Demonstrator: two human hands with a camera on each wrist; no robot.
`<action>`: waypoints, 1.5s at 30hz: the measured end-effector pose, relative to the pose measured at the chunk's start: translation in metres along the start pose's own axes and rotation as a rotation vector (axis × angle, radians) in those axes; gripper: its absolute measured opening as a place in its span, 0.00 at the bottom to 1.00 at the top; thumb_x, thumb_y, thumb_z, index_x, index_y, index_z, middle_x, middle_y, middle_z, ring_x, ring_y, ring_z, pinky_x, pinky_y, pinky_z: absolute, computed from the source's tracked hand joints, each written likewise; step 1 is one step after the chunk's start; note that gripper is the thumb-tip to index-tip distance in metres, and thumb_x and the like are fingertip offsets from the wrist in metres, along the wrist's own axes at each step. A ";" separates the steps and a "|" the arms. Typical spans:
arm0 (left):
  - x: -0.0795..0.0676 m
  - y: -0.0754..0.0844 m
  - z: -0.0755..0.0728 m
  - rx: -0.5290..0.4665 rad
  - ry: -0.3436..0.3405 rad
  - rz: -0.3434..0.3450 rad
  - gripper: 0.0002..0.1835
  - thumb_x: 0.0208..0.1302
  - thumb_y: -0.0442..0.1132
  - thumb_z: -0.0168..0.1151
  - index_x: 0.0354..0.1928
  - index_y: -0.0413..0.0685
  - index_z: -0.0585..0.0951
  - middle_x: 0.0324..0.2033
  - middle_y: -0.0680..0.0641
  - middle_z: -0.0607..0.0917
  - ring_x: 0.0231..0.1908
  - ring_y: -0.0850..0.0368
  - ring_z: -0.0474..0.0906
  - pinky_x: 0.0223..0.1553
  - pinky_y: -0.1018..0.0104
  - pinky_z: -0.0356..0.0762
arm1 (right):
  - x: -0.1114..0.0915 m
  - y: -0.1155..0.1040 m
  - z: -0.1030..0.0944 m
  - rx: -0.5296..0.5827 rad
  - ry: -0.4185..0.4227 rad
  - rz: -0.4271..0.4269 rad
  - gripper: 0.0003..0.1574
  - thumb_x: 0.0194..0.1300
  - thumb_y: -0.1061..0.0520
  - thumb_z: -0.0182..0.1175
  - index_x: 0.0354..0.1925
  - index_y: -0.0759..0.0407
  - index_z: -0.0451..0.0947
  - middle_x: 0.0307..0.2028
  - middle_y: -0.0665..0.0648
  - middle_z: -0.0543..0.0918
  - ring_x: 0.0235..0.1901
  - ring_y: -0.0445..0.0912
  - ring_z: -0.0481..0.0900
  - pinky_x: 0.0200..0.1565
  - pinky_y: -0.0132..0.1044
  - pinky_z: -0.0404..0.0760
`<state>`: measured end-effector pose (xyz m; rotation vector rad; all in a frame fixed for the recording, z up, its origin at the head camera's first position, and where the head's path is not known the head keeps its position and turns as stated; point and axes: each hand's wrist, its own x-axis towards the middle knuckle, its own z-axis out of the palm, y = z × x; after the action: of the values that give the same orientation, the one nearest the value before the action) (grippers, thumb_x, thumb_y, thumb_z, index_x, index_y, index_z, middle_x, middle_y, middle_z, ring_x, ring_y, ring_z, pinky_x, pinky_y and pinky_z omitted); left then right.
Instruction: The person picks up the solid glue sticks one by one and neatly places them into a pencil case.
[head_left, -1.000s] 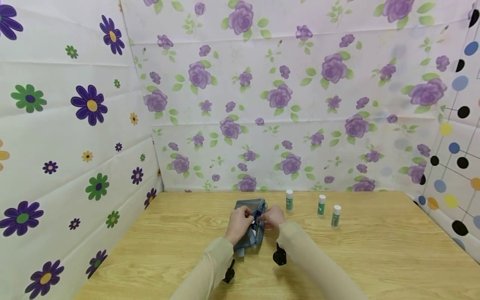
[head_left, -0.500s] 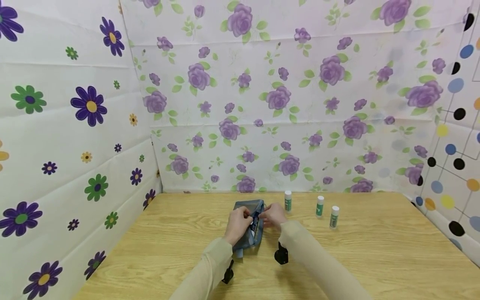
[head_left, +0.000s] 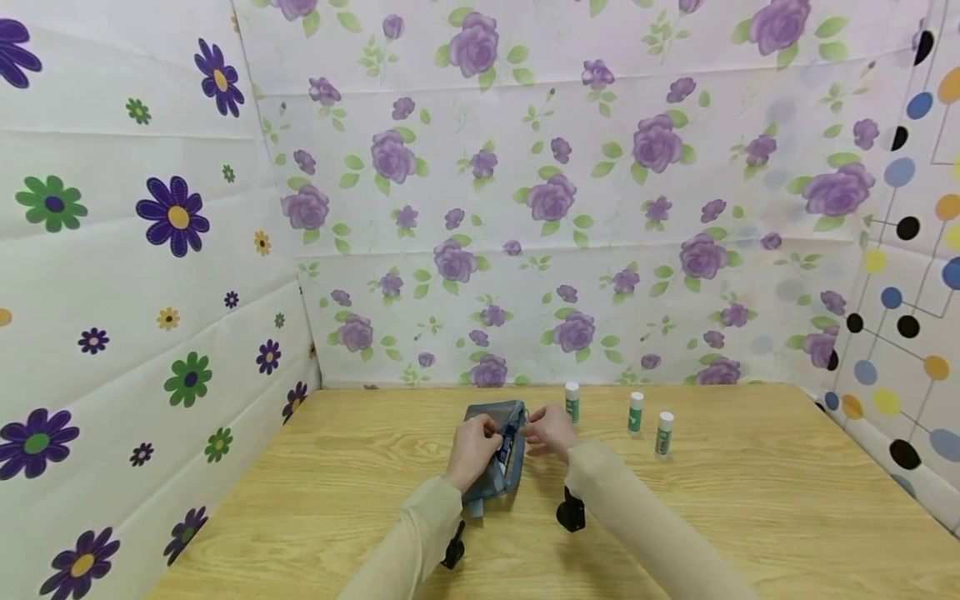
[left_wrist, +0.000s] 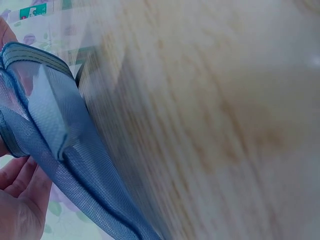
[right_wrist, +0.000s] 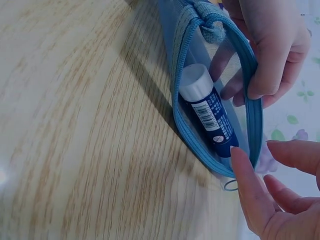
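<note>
A blue mesh zip pouch [head_left: 487, 410] lies on the table under both hands, its mouth spread apart. My left hand [head_left: 472, 450] grips the pouch's zipped edge [right_wrist: 255, 125], thumb outside and fingertips behind the mesh. Inside the mouth lies a dark blue glue stick [right_wrist: 212, 117] with a white cap and a barcode label. My right hand [right_wrist: 280, 200] is at the mouth's near end, fingers extended and apart; one fingertip is at the glue stick's base, and contact is unclear. In the left wrist view the pouch's mesh side [left_wrist: 100, 170] hides the glue stick.
Three green-and-white glue sticks stand upright right of the pouch: one at the back [head_left: 572, 403], one in the middle [head_left: 635, 413], one nearer [head_left: 663, 434]. Patterned sheets [head_left: 450, 250] wall the wooden table [head_left: 315, 475] at the back and sides.
My right hand has drawn slightly right, away from the pouch, and its fingers have spread. My left hand keeps its grip on the pouch edge. The head view has shifted a little.
</note>
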<state>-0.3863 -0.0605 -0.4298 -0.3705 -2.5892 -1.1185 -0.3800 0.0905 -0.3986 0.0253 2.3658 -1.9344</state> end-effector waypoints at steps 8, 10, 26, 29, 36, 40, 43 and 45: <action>-0.001 -0.001 0.000 -0.023 0.000 -0.001 0.04 0.53 0.28 0.59 0.32 0.36 0.79 0.23 0.50 0.76 0.24 0.58 0.73 0.25 0.64 0.72 | 0.000 0.001 -0.008 0.009 0.024 -0.018 0.17 0.56 0.70 0.58 0.44 0.75 0.68 0.36 0.65 0.74 0.40 0.63 0.75 0.32 0.46 0.78; 0.000 -0.002 0.000 -0.022 0.004 0.006 0.04 0.53 0.28 0.59 0.32 0.36 0.79 0.23 0.50 0.76 0.24 0.58 0.73 0.25 0.64 0.72 | 0.000 0.001 -0.011 0.009 0.038 -0.033 0.16 0.55 0.71 0.59 0.43 0.75 0.68 0.35 0.66 0.75 0.39 0.63 0.76 0.31 0.45 0.78; -0.001 -0.003 -0.001 -0.047 0.003 0.037 0.04 0.52 0.27 0.58 0.32 0.35 0.79 0.23 0.50 0.76 0.24 0.57 0.72 0.25 0.65 0.71 | -0.008 -0.001 -0.040 -0.054 0.043 -0.090 0.15 0.56 0.68 0.59 0.42 0.72 0.70 0.35 0.63 0.77 0.37 0.61 0.77 0.30 0.44 0.78; -0.001 -0.002 -0.002 -0.047 0.005 0.033 0.04 0.53 0.27 0.58 0.32 0.35 0.79 0.23 0.50 0.76 0.24 0.58 0.72 0.25 0.65 0.71 | -0.009 -0.002 -0.046 -0.070 0.038 -0.091 0.14 0.57 0.68 0.59 0.42 0.72 0.70 0.35 0.63 0.76 0.38 0.62 0.76 0.30 0.44 0.78; -0.002 -0.001 -0.003 -0.043 0.007 0.035 0.04 0.53 0.27 0.58 0.32 0.35 0.79 0.23 0.50 0.76 0.24 0.58 0.72 0.25 0.65 0.71 | -0.008 0.000 -0.063 -0.108 0.071 -0.087 0.14 0.58 0.66 0.59 0.42 0.72 0.71 0.37 0.63 0.76 0.40 0.60 0.76 0.30 0.42 0.78; -0.001 -0.001 -0.002 -0.029 0.016 0.043 0.04 0.52 0.26 0.58 0.31 0.35 0.79 0.22 0.50 0.76 0.24 0.58 0.72 0.25 0.65 0.71 | -0.007 0.003 -0.069 -0.106 0.082 -0.080 0.17 0.58 0.64 0.60 0.43 0.73 0.70 0.36 0.62 0.76 0.41 0.60 0.76 0.31 0.43 0.78; -0.001 -0.002 -0.002 -0.028 0.015 0.047 0.04 0.52 0.26 0.58 0.31 0.35 0.79 0.23 0.49 0.76 0.24 0.58 0.72 0.25 0.65 0.71 | -0.007 0.005 -0.071 -0.085 0.088 -0.081 0.18 0.58 0.64 0.60 0.45 0.73 0.69 0.36 0.62 0.76 0.41 0.61 0.75 0.33 0.45 0.78; -0.001 -0.002 -0.002 -0.029 0.015 0.047 0.04 0.52 0.26 0.58 0.31 0.35 0.79 0.23 0.49 0.76 0.24 0.58 0.72 0.25 0.65 0.71 | -0.007 0.006 -0.072 -0.071 0.095 -0.085 0.18 0.58 0.64 0.60 0.45 0.73 0.69 0.37 0.62 0.76 0.41 0.60 0.75 0.33 0.46 0.77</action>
<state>-0.3861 -0.0637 -0.4300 -0.4259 -2.5399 -1.1391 -0.3767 0.1629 -0.3902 0.0126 2.5348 -1.9245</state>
